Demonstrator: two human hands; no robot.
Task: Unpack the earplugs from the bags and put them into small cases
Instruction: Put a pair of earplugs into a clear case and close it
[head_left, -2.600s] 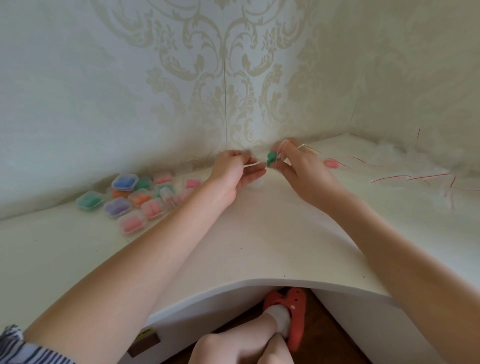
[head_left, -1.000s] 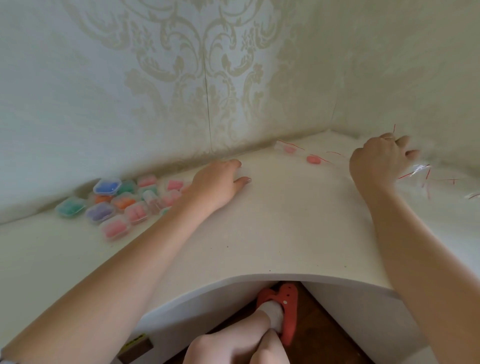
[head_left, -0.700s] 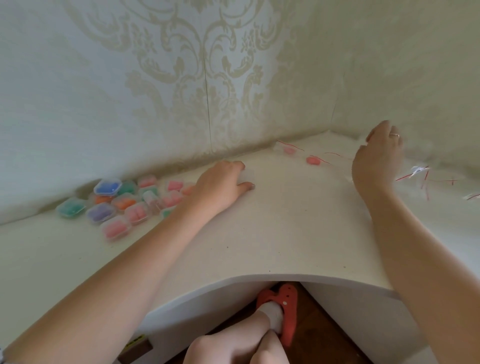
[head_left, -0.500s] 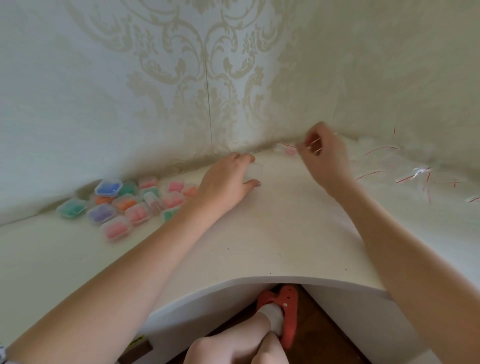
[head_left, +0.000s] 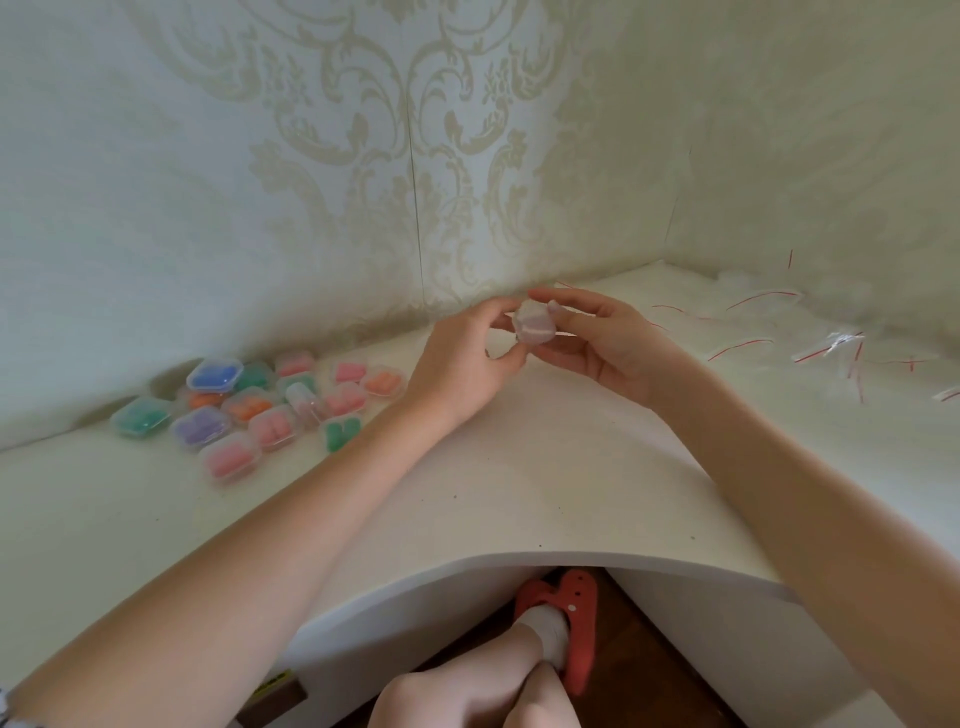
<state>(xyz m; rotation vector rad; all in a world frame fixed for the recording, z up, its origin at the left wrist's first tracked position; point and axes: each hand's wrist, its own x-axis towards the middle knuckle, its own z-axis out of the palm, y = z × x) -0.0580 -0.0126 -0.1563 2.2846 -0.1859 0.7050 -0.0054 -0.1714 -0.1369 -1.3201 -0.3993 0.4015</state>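
Two hands hold one small case.

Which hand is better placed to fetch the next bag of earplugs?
The right hand, probably. The bags lie on its side of the table, while the left hand can keep gripping the small case both now hold.

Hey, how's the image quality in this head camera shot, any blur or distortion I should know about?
Head view: soft even daylight, no harsh glare. Wide-angle bending curves the desk edge and the wall seam. The small case held between the left hand and right hand looks slightly smeared, contents unclear. The filled cases at left are soft, and the clear bags nearly wash out against the white top.
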